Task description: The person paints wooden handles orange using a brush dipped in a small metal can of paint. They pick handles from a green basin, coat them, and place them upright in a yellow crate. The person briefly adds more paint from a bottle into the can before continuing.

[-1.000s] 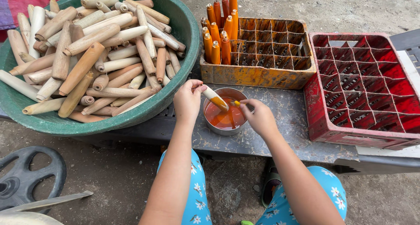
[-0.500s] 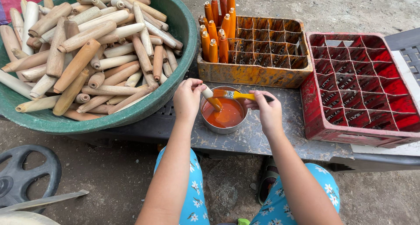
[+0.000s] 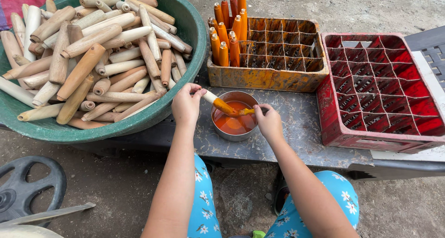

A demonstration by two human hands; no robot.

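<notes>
Here the left hand (image 3: 186,106) grips a wooden peg (image 3: 219,104) by its pale end, fingers closed around it; its orange-coated tip slants down over the metal bowl of orange dye (image 3: 234,122) just right of those fingers. Right hand (image 3: 269,122) pinches a small brush (image 3: 245,111), bristles touching the peg. Beyond the fingertips stands an orange crate (image 3: 269,76); left, a green basin (image 3: 153,113).

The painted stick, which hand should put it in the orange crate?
Probably left. The left hand already holds the stick over the paint bowl; the right hand grips the brush. The orange crate sits just beyond.
</notes>
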